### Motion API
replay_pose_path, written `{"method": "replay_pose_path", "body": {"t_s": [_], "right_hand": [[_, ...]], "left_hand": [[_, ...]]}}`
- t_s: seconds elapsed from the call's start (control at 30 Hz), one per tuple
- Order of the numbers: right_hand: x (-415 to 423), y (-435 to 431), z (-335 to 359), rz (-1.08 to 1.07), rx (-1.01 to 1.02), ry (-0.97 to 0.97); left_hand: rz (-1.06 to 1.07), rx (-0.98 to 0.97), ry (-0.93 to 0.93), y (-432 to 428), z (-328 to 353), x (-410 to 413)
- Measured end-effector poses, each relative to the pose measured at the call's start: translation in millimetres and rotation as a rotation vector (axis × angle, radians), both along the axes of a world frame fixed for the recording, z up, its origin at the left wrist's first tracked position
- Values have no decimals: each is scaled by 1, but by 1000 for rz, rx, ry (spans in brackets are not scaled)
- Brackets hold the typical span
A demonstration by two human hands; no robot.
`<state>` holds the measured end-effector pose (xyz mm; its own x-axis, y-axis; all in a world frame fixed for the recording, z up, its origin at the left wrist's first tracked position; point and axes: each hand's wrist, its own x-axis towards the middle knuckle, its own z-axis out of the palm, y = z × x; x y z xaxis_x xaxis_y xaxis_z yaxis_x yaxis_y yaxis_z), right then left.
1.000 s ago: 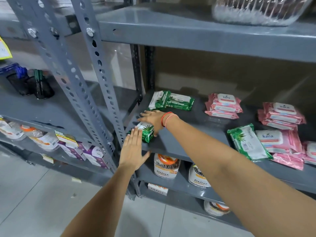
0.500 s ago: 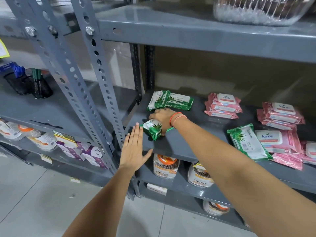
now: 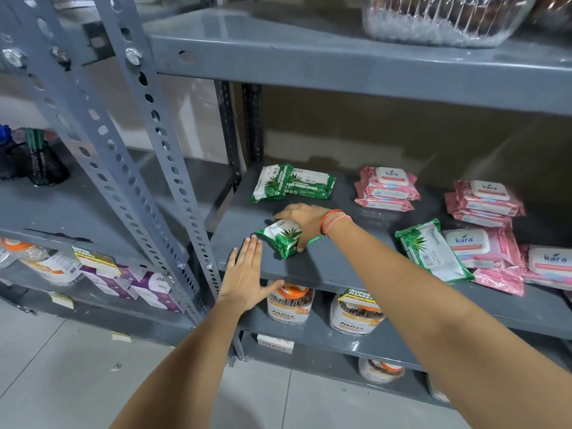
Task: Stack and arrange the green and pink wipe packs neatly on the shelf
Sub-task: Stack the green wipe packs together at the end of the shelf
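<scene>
Step in hand: right hand grips a crinkly green foil wipe pack near the grey metal shelf front edge; left hand flat, fingers spread, empty. Next: carry it far-left onto the two green packs.

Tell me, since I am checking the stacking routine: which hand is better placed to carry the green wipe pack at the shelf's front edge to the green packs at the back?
Right. The right hand already grips the green wipe pack; the left hand is open, flat, below it.
</scene>
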<state>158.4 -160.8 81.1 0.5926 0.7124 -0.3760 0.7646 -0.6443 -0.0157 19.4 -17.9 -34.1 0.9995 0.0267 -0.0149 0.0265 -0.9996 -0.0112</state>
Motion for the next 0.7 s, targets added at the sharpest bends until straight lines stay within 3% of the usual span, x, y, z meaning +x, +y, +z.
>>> {"method": "replay_pose_path", "body": {"t_s": [0.13, 0.43, 0.7], "right_hand": [[0, -4, -4, -24, 54, 47], [-30, -1, -39, -350, 221, -122], [-33, 7, -41, -415, 247, -135]], "left_hand": [[-4, -15, -23, 1, -2, 0], [15, -16, -41, -2, -4, 0], [43, -49, -56, -5, -5, -1]]}}
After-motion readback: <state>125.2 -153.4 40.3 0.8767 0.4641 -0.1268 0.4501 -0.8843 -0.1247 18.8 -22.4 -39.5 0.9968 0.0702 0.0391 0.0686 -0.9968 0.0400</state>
